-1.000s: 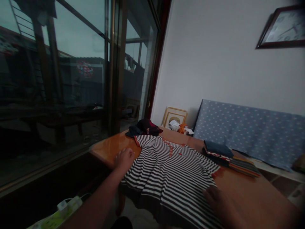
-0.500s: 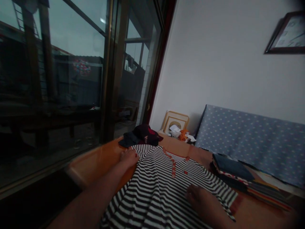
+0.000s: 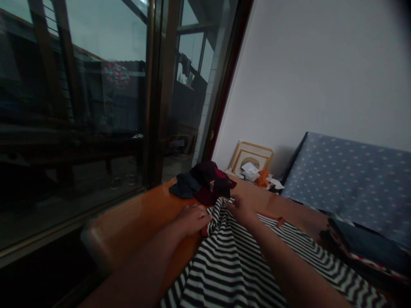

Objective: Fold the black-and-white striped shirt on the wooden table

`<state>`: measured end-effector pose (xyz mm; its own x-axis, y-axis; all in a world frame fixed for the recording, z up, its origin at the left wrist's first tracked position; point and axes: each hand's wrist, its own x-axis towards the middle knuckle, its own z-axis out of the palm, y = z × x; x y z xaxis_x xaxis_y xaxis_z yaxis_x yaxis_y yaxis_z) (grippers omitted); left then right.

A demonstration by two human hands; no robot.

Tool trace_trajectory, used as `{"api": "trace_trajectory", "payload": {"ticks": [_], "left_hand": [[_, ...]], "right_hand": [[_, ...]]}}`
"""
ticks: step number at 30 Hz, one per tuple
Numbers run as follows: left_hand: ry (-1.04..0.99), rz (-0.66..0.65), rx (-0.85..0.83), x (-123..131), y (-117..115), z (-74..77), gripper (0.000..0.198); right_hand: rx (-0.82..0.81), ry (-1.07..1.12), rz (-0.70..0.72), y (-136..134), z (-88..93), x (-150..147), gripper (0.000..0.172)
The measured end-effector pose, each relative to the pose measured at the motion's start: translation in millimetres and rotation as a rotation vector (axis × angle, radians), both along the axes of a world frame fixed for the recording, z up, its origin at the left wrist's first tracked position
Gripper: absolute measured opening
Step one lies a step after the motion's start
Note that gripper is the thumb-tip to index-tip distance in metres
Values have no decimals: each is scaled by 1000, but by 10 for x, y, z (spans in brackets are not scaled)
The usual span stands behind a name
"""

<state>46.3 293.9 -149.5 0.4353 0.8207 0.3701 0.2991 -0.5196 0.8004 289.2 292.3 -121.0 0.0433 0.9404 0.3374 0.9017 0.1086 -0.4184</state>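
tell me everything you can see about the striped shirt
The shirt is black-and-white striped, with orange-red trim at the neck and on the one cuff in view. It looks like soft knit. It lies face up across the table, its lower part cut off by the picture's bottom edge. Near the dark cap, the right hand gathers its shoulder into folds, and the left hand touches the sleeve beside it.

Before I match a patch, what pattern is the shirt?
The shirt has black and white stripes; head view.

Hands (image 3: 194, 219) on striped shirt (image 3: 221, 261), wooden table (image 3: 141, 222)
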Motion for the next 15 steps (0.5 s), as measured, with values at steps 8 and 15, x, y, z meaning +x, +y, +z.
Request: {"api": "trace_trajectory", "payload": {"ticks": [8, 15], "left_hand": [[325, 56, 219, 5, 7, -59, 24], [315, 67, 222, 25, 7, -87, 20]], "right_hand": [[-7, -215, -58, 859, -183, -753, 114], [-151, -209, -69, 1212, -203, -713, 103]]}}
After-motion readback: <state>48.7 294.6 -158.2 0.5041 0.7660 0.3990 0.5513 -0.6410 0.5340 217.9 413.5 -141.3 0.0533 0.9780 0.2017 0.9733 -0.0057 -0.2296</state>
